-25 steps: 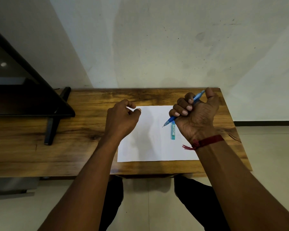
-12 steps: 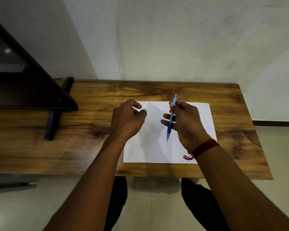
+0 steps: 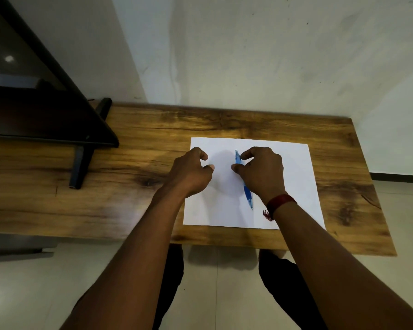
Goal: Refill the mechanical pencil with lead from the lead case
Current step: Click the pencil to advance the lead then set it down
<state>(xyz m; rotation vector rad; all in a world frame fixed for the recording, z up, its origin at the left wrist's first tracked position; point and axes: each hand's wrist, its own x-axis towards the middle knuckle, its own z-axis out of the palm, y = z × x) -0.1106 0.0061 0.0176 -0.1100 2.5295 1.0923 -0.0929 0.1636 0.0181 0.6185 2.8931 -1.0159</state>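
Observation:
A blue mechanical pencil (image 3: 247, 194) lies lengthwise over the white paper (image 3: 298, 177), its tip toward me and its cap end away. My right hand (image 3: 262, 173) is closed on the pencil, with thumb and forefinger pinching near the cap end. My left hand (image 3: 188, 175) hovers just left of it, loosely curled, thumb and forefinger apart and nothing visible in them. A gap of bare paper separates the two hands. The lead case is out of sight, possibly under my right hand.
The paper lies on a wooden table (image 3: 141, 148) set against a white wall. A dark screen (image 3: 34, 110) on a black stand foot (image 3: 80, 165) takes up the table's left part. My legs and a tiled floor show below the front edge.
My right hand turned the pencil from slanting up and right to lengthwise with its tip toward me, and came closer to my left hand. The lead case seen earlier is now hidden.

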